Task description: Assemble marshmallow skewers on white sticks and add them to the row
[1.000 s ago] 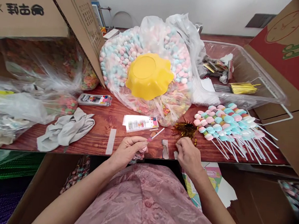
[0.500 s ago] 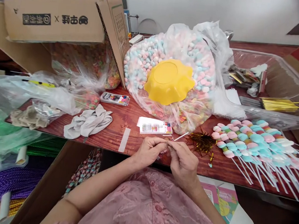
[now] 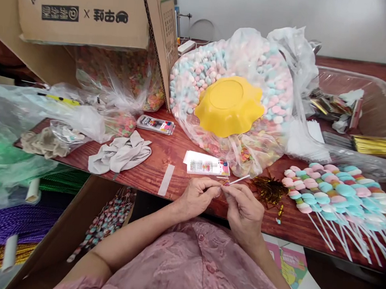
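My left hand (image 3: 199,196) and my right hand (image 3: 245,208) meet fingertip to fingertip over the table's front edge, both pinched closed. A thin white stick (image 3: 240,180) slants up to the right from the right fingertips. Between the fingers shows a small gold-and-reddish bit (image 3: 225,182), too small to make out; the rest of what they hold is hidden. Just beyond the left hand lie printed white cards (image 3: 206,164). To the right of my right hand is a bunch of gold twist ties (image 3: 268,189), and beyond it a pile of marshmallow skewers (image 3: 339,189) with white sticks.
An upturned yellow bowl (image 3: 227,107) rests on a big clear bag of marshmallows (image 3: 196,76). At the left stand a cardboard box (image 3: 85,18) and a grey cloth (image 3: 120,154). A clear tub (image 3: 380,94) is back right. Below left, another box holds wrapped skewers (image 3: 110,220).
The view has shifted, so everything sits further right in the picture. My hands remain pinched together; the fingers have turned slightly, and the gold-and-reddish bit now shows between them.
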`<state>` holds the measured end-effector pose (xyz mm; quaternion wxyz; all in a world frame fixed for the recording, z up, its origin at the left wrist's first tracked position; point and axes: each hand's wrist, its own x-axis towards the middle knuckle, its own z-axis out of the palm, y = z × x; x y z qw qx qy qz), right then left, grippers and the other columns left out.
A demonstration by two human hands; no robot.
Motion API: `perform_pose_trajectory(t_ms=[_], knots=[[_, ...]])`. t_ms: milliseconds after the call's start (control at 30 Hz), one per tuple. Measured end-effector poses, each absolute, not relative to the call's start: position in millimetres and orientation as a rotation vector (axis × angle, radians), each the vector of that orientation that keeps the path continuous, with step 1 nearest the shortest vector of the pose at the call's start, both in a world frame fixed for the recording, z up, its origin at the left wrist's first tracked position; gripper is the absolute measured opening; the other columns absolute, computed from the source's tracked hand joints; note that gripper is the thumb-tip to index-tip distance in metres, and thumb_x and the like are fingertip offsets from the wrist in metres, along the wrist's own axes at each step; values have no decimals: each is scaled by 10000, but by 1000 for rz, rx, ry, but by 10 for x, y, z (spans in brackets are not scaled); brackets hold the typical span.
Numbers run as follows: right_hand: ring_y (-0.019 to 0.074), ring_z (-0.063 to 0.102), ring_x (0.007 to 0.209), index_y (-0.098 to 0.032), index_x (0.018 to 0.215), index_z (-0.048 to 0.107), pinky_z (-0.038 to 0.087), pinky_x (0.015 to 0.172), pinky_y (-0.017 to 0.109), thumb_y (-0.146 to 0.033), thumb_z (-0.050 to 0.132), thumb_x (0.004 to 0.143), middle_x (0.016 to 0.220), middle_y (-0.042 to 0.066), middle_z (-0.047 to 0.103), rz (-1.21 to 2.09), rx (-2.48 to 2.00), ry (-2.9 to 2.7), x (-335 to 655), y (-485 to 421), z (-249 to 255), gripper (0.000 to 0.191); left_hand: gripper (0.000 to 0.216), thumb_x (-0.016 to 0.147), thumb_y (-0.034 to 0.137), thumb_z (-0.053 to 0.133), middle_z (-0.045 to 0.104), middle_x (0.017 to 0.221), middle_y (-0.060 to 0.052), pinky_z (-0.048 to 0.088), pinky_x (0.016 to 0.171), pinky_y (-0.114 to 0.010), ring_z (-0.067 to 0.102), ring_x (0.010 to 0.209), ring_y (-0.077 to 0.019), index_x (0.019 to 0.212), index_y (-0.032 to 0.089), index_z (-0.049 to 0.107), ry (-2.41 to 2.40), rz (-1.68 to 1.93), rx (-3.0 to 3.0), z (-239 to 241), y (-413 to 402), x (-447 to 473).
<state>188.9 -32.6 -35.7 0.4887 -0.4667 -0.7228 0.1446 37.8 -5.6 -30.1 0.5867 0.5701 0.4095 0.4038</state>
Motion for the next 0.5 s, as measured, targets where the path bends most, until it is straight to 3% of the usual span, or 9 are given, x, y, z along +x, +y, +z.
perform_pose_trajectory(t_ms=[333, 500], knots=[[149, 647, 835, -205, 1086, 673, 537, 729, 275, -38, 537, 901, 935, 48, 670, 437, -1129, -1745, 1897, -321, -271, 284, 303, 914, 262, 502, 522, 668, 1, 382, 665, -234, 461, 671, -112, 679, 129, 640, 963, 928, 1488, -286, -54, 339], [163, 676, 850, -218, 1124, 655, 552, 766, 293, -22, 572, 866, 969, 40, 707, 281, -1120, -1694, 1914, -374, -261, 335, 280, 920, 258, 505, 554, 700, -12, 383, 672, -241, 490, 693, -119, 726, 130, 661, 960, 943, 1523, -271, -77, 379]])
